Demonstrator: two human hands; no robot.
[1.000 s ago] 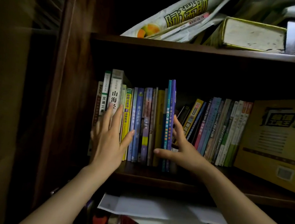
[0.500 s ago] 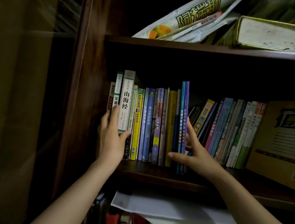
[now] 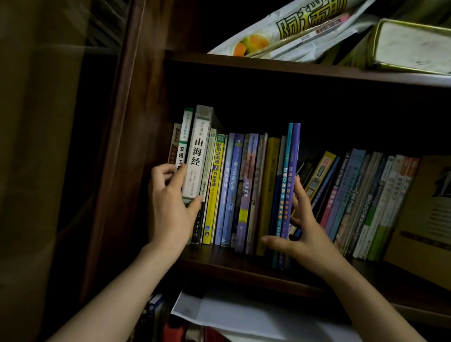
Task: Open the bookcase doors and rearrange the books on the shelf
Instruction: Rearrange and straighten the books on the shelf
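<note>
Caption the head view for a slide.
Left hand grips thick white-spined book; right hand steadies upright blue books.

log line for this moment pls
phase: squaring the book row | left hand: grips white-spined book | right hand: open, fingers beside purple book | doors: open

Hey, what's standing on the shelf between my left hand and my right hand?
In the head view, upright books fill the stretch between left hand and right hand: a yellow-spined English book, thin blue and purple spines, and a mustard-yellow book.
</note>
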